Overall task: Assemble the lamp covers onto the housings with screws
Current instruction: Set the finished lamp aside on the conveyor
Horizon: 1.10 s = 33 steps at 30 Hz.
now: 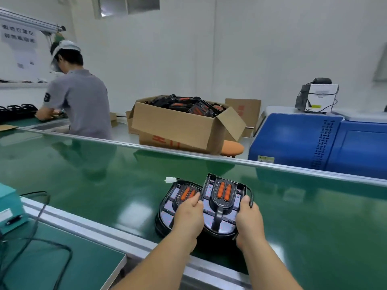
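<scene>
Single wide-angle view, head-worn. Faces forward and down across the green surface toward the far wall. Close over left hand and right hand, both gripping a lamp housing at lower centre; cardboard box well beyond.

Before you, the lamps are black, each with a pair of orange oblong lenses and panels that seem pale violet, though glare blurs them. Your belt is glossy green. The cardboard box is brown with red print. The cabinet is blue, with a column of dark slots.
</scene>
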Motion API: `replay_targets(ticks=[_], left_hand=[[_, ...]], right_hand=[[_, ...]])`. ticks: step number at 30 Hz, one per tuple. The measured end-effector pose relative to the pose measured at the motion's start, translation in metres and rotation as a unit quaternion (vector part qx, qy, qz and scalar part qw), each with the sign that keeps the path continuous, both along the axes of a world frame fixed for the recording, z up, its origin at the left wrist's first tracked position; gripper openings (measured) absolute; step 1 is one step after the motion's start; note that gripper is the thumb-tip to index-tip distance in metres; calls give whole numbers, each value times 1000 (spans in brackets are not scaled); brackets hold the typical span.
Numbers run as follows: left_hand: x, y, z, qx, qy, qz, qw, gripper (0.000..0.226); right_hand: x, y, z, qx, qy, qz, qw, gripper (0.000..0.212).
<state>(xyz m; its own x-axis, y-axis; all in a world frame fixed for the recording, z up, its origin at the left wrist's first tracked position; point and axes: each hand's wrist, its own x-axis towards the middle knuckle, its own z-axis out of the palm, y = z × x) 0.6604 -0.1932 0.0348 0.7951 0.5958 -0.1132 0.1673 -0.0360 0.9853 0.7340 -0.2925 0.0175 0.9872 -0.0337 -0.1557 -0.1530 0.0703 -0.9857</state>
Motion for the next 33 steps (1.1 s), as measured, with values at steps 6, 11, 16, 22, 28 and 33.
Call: replay_targets(ticks=[6,11,16,22,28,33], left_hand=[[13,-8,-9,204,83,35,975,45],[7,-7,-16,253,86,29,963,46],[1,-9,-20,351,151,22,924,42],[0,-14,-18,360,153,8,920,34],[-9,-8,-5,371,111,21,922,37],[-39,25,24,323,54,73,942,37]], right_hand=[[19,-3,-12,-59,21,14,998,43],[10,2,-18,-116,3,-6,993,58],[11,-2,-29,-289,-62,4,955,42],[4,-2,-19,-387,-23,23,921,43],[-6,-1,8,-409,-101,21,907,55],[-44,63,42,-377,-235,140,885,55]])
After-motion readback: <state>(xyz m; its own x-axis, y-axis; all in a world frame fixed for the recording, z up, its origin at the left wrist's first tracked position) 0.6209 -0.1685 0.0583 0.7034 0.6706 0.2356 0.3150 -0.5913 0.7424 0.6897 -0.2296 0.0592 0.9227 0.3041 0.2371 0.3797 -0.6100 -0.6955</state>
